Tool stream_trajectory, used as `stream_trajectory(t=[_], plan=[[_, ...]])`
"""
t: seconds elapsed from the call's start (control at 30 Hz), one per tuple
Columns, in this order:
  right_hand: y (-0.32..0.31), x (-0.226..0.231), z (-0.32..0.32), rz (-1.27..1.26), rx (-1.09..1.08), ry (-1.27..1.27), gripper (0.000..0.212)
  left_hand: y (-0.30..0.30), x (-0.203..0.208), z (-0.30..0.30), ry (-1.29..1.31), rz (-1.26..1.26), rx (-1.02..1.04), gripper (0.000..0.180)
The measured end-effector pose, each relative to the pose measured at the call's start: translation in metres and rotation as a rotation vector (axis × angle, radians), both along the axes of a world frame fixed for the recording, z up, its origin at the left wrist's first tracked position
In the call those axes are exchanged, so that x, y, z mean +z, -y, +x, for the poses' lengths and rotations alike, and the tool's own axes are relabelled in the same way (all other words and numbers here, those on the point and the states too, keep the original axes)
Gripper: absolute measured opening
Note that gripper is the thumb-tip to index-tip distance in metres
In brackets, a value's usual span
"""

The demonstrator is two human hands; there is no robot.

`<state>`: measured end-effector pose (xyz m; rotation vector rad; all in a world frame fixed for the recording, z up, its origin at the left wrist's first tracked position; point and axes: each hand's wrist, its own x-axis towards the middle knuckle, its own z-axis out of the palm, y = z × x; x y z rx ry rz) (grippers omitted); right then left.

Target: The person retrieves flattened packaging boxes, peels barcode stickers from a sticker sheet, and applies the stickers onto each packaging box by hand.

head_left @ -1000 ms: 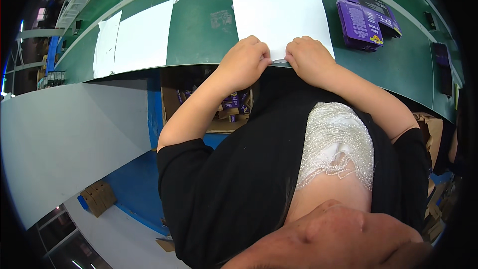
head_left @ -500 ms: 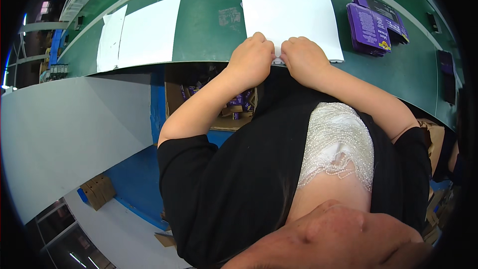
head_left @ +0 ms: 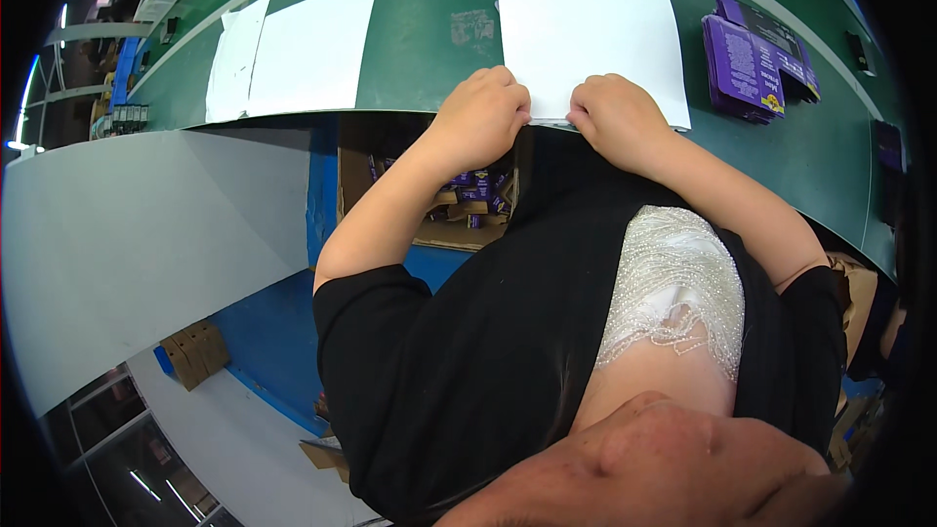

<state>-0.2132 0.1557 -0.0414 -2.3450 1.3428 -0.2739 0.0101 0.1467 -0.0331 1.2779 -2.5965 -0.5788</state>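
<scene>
A large white sheet (head_left: 590, 24) lies on the green table (head_left: 420, 68), its near edge along the table's front. At the left part of that edge, my left hand (head_left: 483, 109) is closed with curled fingers on the sheet. A little to the right, my right hand (head_left: 617, 119) pinches the same edge, thumb and fingers bent together. Between the two hands a short stretch of the edge shows; whether it is one sheet or a thin stack I cannot tell.
Right of the sheet sits a pile of flat purple printed cartons (head_left: 756, 63). Two white sheets (head_left: 312, 49) lie to the left. Below the table's edge stands a cardboard box (head_left: 459, 232) holding several small purple boxes. A grey panel (head_left: 156, 234) stands at the left.
My hands have moved apart along the sheet's near edge, from close together to a wider gap. The whole view has shifted slightly, so the table things appear farther right.
</scene>
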Motion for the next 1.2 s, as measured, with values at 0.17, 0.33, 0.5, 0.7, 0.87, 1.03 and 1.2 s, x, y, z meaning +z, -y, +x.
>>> stream_trajectory(t=[0.17, 0.33, 0.5, 0.7, 0.87, 1.03, 1.2], plan=[[0.002, -0.005, 0.000, -0.008, -0.017, 0.033, 0.021, -0.003, -0.004, -0.006, 0.039, -0.064, 0.087, 0.008], [0.006, -0.006, 0.000, 0.017, -0.001, 0.023, 0.022, 0.006, 0.003, -0.004, 0.117, -0.037, 0.123, 0.012], [0.006, 0.014, -0.012, 0.116, 0.000, 0.201, 0.024, -0.003, 0.017, 0.014, -0.370, 0.090, -0.043, 0.025], [-0.033, 0.111, -0.054, 0.366, 0.230, 0.457, 0.022, -0.050, 0.080, 0.000, -0.623, -0.238, -0.164, 0.020], [-0.054, 0.085, -0.106, 0.632, 0.295, 1.103, 0.055, -0.092, 0.123, -0.019, -0.970, -0.061, -0.248, 0.025], [-0.094, -0.003, -0.150, 0.974, -0.285, 1.245, 0.057, -0.110, 0.107, -0.078, -1.190, 0.073, -0.023, 0.019], [-0.104, -0.059, -0.205, 0.661, -0.458, 0.958, 0.058, -0.069, 0.075, -0.124, -0.962, -0.049, 0.183, 0.015]])
